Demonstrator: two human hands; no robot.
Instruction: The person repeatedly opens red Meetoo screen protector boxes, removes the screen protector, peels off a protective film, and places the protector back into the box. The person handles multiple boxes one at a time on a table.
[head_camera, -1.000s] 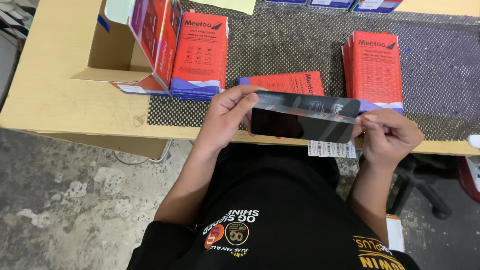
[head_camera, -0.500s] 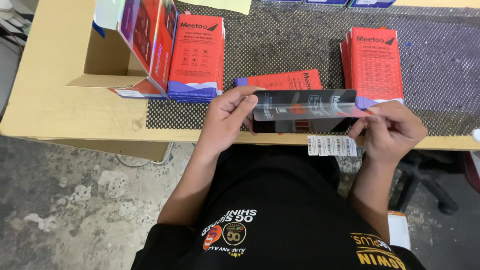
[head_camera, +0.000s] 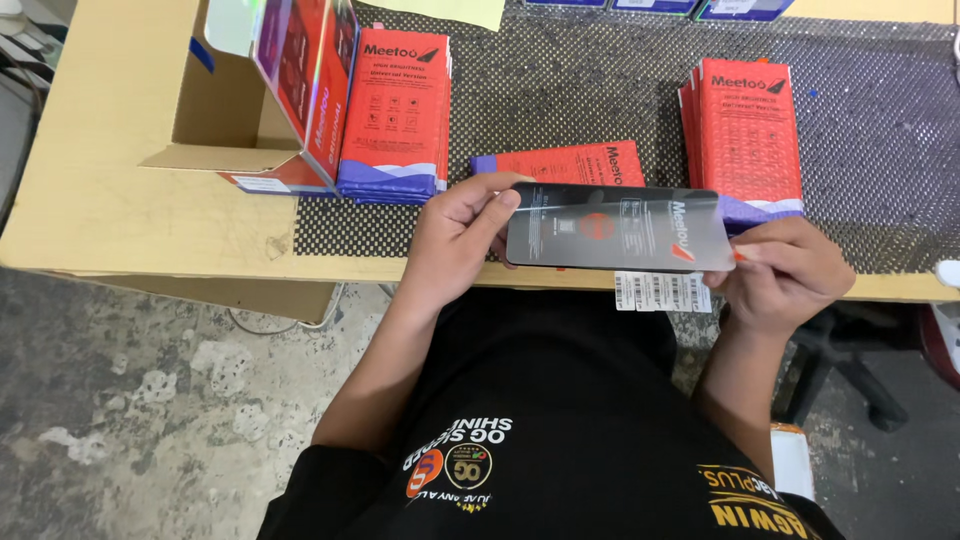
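Observation:
I hold a flat dark glossy screen-protector sleeve (head_camera: 620, 228) level above the table's front edge. My left hand (head_camera: 455, 245) grips its left end with thumb on top. My right hand (head_camera: 785, 275) pinches its right end. Just behind the sleeve a red flat packet (head_camera: 565, 162) lies on the black mesh mat (head_camera: 590, 90). A strip of white barcode stickers (head_camera: 662, 292) hangs at the table edge under the sleeve.
A stack of red packets (head_camera: 395, 110) lies left of centre, another stack (head_camera: 745, 130) at the right. An open cardboard box (head_camera: 225, 110) with upright red packets stands at the far left on the wooden table (head_camera: 110, 200). Concrete floor lies below.
The dark sleeve has turned flatter toward the camera and sits a little lower. Both hands have kept their hold on its ends.

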